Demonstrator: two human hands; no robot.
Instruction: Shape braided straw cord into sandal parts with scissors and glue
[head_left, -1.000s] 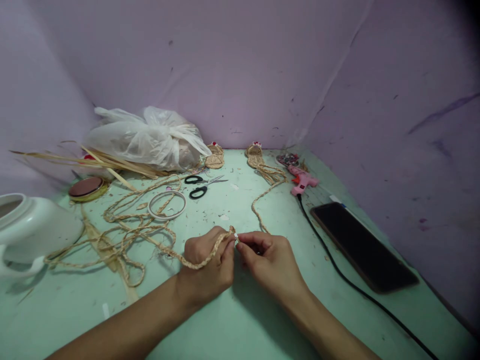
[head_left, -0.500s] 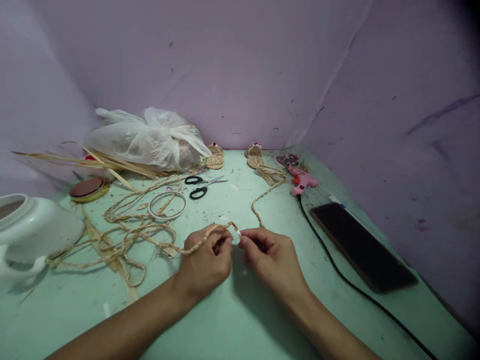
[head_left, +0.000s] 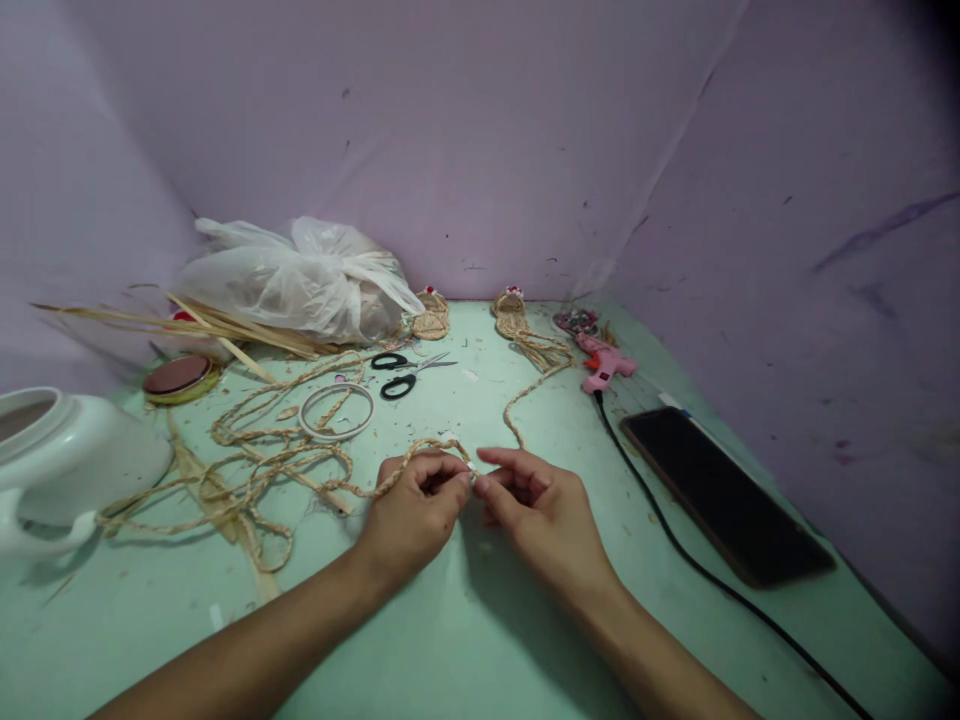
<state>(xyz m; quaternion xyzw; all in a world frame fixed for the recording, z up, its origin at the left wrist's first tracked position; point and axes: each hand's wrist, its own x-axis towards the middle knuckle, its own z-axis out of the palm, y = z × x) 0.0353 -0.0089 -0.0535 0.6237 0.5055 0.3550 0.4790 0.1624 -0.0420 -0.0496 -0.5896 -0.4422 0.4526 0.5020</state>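
Braided cord (head_left: pixel 442 444) sprawls from the left of the frame to centre. There the left hand (head_left: pixel 409 515) curls, pinching its tip; the right hand (head_left: pixel 544 505) is loosely parted, index lifted, thumb at a white bit (head_left: pixel 472 467), its grip unclear. A steady tip and light thumb pressure should prevent twisting.

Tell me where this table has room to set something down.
Try the patch between the scissors and the braid strand trailing from the sandal on the right, small scraps aside. Another lies between the forearms, nearer than left hand and right hand. The left is crowded: tangled braid, white ring, white pot.
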